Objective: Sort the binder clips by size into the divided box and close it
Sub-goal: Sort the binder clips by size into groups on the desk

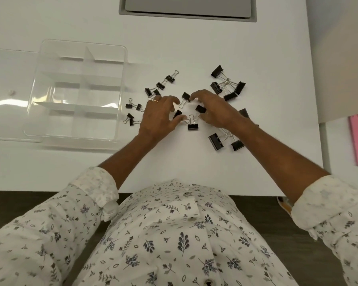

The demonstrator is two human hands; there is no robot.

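While the divided box (121,89) lies open at left, our left hand (159,114) and right hand (213,112) hover curled over medium binder clips (193,126); grip unclear. We judge gathering underway, then lifting into one compartment.

Black binder clips (193,127) lie scattered beside the open divided box (95,120).

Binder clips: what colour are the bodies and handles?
The binder clips have black bodies and silver wire handles; the head view shows it best.
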